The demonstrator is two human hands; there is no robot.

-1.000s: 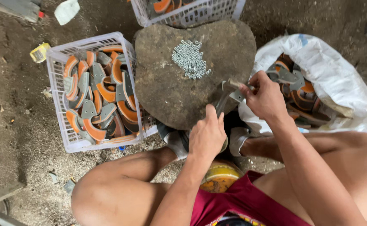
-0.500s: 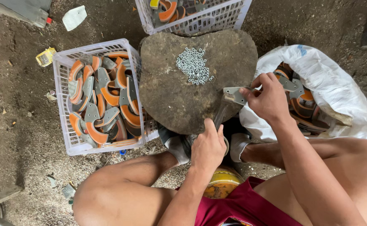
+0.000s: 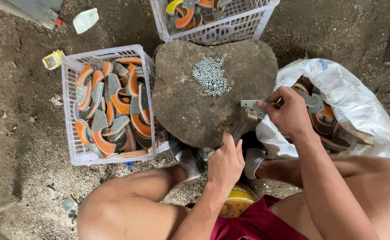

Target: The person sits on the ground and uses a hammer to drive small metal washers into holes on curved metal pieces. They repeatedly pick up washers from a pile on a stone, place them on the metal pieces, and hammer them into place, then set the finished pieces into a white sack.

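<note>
Grey metal bracket (image 3: 253, 106) | pinched in right hand (image 3: 288, 113) at stump (image 3: 195, 111) right edge | left hand (image 3: 225, 162) curled on near edge, contents unclear | keep bracket flat, grip steady.

Your right hand (image 3: 288, 113) is out ahead of you, back of the hand up, fingers curled in and thumb pinched shut, its bare forearm running back towards your body at the lower right. Your left hand (image 3: 225, 162) sits lower and closer to you, knuckles up, fingers folded down in a closed grip, wrist straight. Both bare knees are bent outward.
</note>
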